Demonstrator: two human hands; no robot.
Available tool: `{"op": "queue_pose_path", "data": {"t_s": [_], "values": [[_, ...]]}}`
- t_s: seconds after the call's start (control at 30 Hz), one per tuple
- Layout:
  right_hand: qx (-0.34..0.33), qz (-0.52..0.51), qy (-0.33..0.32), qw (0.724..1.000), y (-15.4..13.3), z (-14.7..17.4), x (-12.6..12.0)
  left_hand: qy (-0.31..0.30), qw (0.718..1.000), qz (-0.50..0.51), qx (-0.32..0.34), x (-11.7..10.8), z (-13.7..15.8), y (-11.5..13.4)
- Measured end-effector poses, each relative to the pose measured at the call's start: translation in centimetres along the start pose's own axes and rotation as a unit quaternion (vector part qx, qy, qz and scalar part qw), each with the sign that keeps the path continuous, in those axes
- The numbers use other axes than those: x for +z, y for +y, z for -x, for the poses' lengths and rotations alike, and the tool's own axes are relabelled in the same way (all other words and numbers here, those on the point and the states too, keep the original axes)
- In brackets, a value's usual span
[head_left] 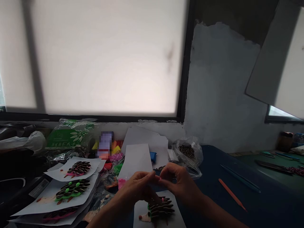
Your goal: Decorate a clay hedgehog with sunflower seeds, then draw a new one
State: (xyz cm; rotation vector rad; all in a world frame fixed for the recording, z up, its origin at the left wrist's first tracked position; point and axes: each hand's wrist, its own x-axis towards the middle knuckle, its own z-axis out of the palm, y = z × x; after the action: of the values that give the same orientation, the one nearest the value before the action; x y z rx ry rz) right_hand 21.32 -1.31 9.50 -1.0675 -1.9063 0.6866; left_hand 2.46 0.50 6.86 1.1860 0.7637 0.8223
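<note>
Above a white card, my left hand [142,186] and my right hand [175,182] meet, both closed in a pinch. A small bit of pink clay [160,178] shows at the right thumb and fingertip, and the left fingertips touch the same spot. Below them on the card [140,207] lies a hedgehog picture [161,210] with dark striped seeds as spines, a pale clay snout and a brown nose. One pink dot [163,199] sits among its seeds. My left hand partly covers the upper part of the picture.
Finished-looking hedgehog cards [68,193] are stacked at the left. Behind are a green seed bag [71,134], coloured clay packs [116,150], white sheets [137,158] and a plastic bag of seeds [187,152]. An orange clay tool [231,193] and a blue one [239,177] lie right.
</note>
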Motion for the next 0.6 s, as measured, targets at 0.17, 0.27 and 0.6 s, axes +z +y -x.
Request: {"op": "queue_pose_path", "data": {"t_s": [0.17, 0.27, 0.6], "values": [[-0.003, 0.026, -0.027, 0.999, -0.1, 0.0, 0.0, -0.025, 0.999, -0.023, -0.014, 0.7, -0.4, -0.2], [-0.01, 0.051, -0.04, 0.998, -0.4, 0.0, 0.1, -0.032, 0.998, -0.053, -0.014, 1.3, -0.6, -0.2], [-0.048, 0.043, -0.012, 0.998, 0.0, 0.3, -0.3, 0.018, 0.997, -0.072, 0.015, -0.7, 0.0, 1.1]]}}
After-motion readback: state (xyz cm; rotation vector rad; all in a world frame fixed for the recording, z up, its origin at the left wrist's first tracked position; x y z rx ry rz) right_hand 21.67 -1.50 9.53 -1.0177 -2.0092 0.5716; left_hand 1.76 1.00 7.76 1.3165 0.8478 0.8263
